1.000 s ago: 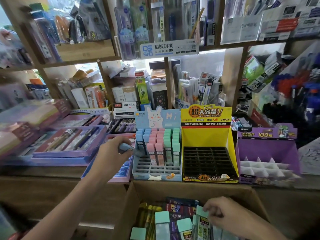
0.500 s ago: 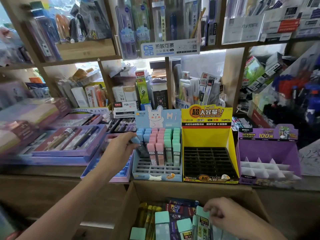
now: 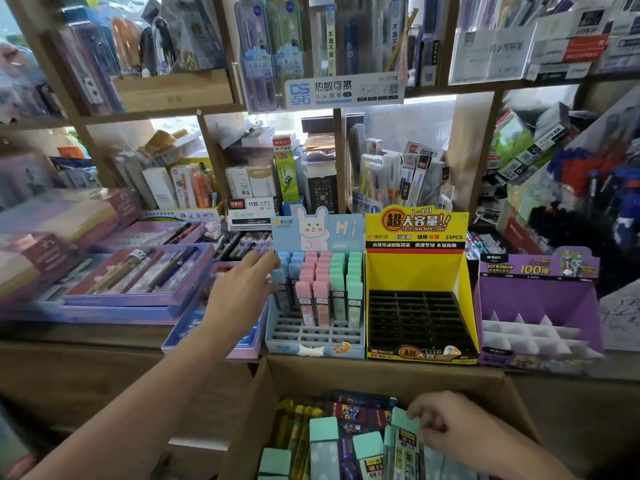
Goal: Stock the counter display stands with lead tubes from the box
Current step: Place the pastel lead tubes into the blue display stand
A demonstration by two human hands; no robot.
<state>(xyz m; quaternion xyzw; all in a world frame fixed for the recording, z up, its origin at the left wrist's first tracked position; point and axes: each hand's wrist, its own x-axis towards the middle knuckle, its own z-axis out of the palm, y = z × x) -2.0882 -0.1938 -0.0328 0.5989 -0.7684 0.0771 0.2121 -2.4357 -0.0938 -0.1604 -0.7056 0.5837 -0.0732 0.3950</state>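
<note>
The left hand (image 3: 242,292) is moving rightward, coming in from well left of the blue display stand (image 3: 313,348) to its left edge. The blue-capped lead tube (image 3: 279,276), which the hand was carrying tilted and clear of the stand a second ago, is now standing upright in the stand's leftmost column, in front of the other blue tubes there. The hand is no longer wrapping round the tube. Its fingers (image 3: 258,263) are stretching out straighter and lying against the tube's cap at the stand's left edge.
</note>
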